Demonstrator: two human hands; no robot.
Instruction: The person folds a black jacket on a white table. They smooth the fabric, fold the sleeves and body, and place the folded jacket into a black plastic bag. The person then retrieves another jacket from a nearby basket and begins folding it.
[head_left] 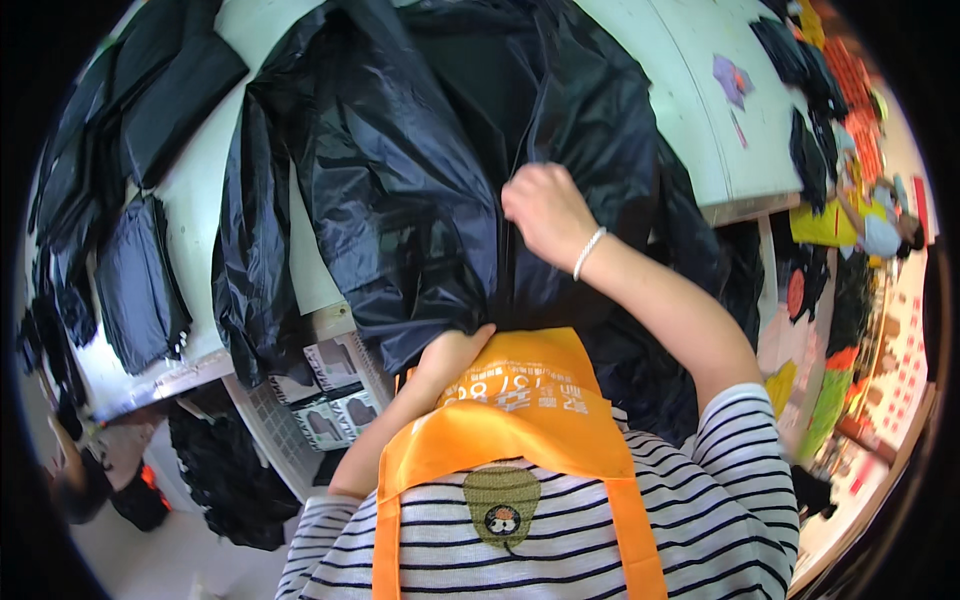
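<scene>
A shiny black jacket lies spread over the white table, its front open at the top and its sleeves out to both sides. My left hand grips the bottom hem at the front opening, its fingers partly hidden under the fabric. Higher up, my right hand is closed in a pinch at the jacket's front zipper; the pull itself is hidden by the fingers. Below the right hand the two front edges run close together.
Folded black garments lie on the white table at left. A purple scrap and a thin pinkish stick rest at right. Below the table edge stands a white basket beside printed boxes. Another person is at far right.
</scene>
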